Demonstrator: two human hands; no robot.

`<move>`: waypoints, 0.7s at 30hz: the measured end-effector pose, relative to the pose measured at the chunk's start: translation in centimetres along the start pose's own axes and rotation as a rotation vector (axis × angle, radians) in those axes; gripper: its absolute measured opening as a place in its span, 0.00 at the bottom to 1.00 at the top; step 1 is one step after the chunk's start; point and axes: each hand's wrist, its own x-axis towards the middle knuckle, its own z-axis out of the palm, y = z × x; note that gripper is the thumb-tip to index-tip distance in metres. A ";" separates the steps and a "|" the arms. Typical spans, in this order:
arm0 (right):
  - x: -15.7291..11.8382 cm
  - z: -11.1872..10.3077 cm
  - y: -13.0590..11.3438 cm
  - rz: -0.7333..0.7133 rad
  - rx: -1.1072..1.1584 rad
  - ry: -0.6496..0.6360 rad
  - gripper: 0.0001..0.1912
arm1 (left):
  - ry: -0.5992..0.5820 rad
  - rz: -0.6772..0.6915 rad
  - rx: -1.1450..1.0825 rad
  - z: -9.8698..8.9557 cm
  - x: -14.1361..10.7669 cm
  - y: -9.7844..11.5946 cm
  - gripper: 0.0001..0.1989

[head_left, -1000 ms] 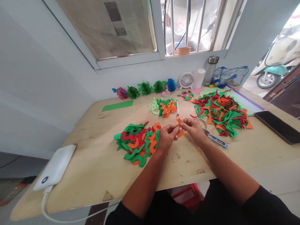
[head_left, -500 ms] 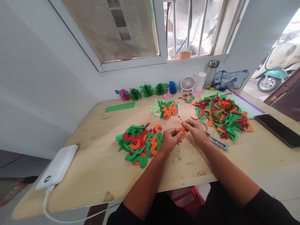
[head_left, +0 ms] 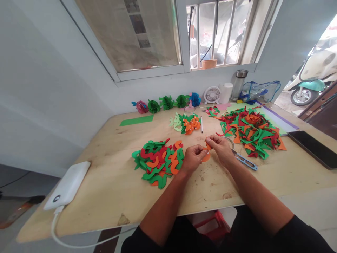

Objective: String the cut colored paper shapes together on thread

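Between my two hands is a small orange paper cutout (head_left: 206, 157), held above the table. My left hand (head_left: 194, 157) pinches its lower left part. With closed fingertips, my right hand (head_left: 219, 147) grips its upper end. A pile of curved green, red and orange paper pieces (head_left: 158, 162) lies left of my left hand. Beyond my hands sit several orange cutouts with white spots (head_left: 191, 124), with light green cutouts (head_left: 176, 121) beside them. A white marker (head_left: 202, 124) lies close by. Right of my right hand is a blue-handled cutting tool (head_left: 246, 162), and a roll of tape (head_left: 228, 142) is partly hidden behind it.
A heap of paper scraps (head_left: 251, 130) covers the right side, near a black phone (head_left: 314, 148). Honeycomb paper figures (head_left: 167, 102), a small fan (head_left: 212, 95) and a glass bottle (head_left: 239, 85) line the wall. A power bank (head_left: 67, 185) lies at the left edge.
The orange cutout has turned in my fingers; its upright tip with a white patch no longer shows, and more of its lower curve does. The view has shifted slightly.
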 end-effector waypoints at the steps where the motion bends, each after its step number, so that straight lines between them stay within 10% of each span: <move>1: 0.0 0.0 -0.1 -0.002 -0.008 0.009 0.15 | -0.012 -0.002 0.002 0.0 0.0 -0.1 0.14; 21: 0.7 -0.6 0.8 0.030 0.099 0.294 0.18 | 0.195 -0.060 -0.040 -0.8 1.3 -0.3 0.11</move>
